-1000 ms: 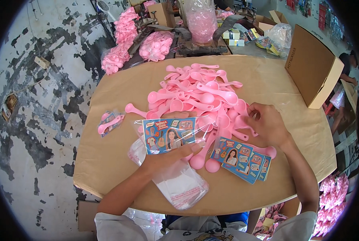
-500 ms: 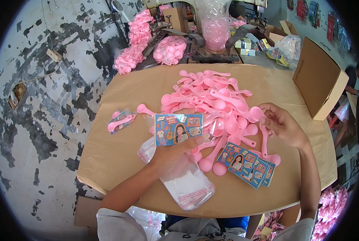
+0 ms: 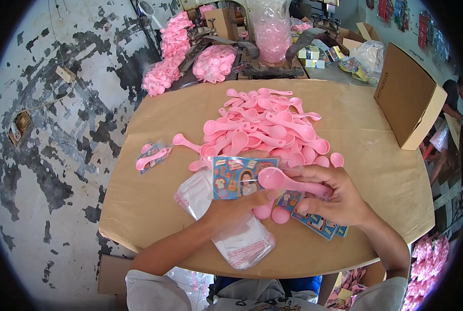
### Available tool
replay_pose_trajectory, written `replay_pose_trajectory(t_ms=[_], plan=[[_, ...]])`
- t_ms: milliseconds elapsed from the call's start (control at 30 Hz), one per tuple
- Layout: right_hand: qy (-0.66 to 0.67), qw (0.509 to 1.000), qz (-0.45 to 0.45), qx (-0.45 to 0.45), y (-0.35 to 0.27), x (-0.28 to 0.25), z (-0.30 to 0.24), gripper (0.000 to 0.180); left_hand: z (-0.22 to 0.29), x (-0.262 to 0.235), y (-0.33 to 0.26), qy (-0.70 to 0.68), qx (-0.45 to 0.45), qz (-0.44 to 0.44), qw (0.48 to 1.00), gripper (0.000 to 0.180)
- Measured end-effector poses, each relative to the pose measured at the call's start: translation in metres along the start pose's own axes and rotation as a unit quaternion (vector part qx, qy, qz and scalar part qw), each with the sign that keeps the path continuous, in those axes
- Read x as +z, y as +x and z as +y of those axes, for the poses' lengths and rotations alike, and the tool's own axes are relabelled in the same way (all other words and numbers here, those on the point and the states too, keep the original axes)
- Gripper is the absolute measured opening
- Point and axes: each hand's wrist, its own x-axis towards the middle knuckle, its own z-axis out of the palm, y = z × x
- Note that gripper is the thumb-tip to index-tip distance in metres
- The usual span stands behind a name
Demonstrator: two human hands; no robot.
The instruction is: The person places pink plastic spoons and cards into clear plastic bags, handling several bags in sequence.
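My left hand is closed on a blue printed card inside a clear plastic bag, thumb across the front. Between the thumb and fingers of my right hand, a pink plastic spoon is gripped by its handle. Its round bowl overlaps the card's right part. Beneath my left hand lies a stack of clear bags. More blue cards lie fanned under my right hand, partly hidden by it. A large heap of pink spoons spreads just beyond both hands.
Brown paper covers the table. At its left sits a small bag with a card and spoon. An upright cardboard box stands at the right edge. Bulging bags of pink spoons and a machine are behind; another person is far right.
My right hand has come left and inward from the heap's right side, bringing a spoon to the bagged card. My left hand has shifted slightly right with the card.
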Motion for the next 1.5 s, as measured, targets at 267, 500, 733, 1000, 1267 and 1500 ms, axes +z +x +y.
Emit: replay_pose_trajectory(t_ms=[267, 500, 733, 1000, 1267, 1500], plan=[[-0.144, 0.976, 0.150, -0.070, 0.006, -0.055, -0.042, 0.012, 0.023, -0.011, 0.011, -0.093, 0.085, 0.031, 0.992, 0.043], [-0.236, 0.966, 0.106, -0.020, 0.046, -0.043, -0.111, 0.004, 0.016, -0.018, 0.014, 0.195, 0.237, 0.047, 0.951, 0.060], [-0.325, 0.945, 0.029, -0.026, 0.053, -0.016, -0.095, 0.013, 0.022, 0.038, 0.022, 0.362, 0.283, -0.048, 0.887, 0.070], [-0.261, 0.952, -0.153, -0.037, 0.061, -0.042, -0.059, 0.020, 0.020, 0.018, 0.015, 0.077, 0.009, -0.227, 0.971, 0.038], [-0.335, 0.930, -0.099, -0.115, 0.058, -0.038, -0.045, 0.021, 0.020, 0.009, 0.015, 0.054, -0.049, -0.204, 0.976, 0.047], [-0.259, 0.950, -0.161, -0.066, 0.064, -0.039, -0.034, 0.014, 0.018, 0.007, 0.012, 0.017, -0.073, -0.199, 0.977, 0.048]])
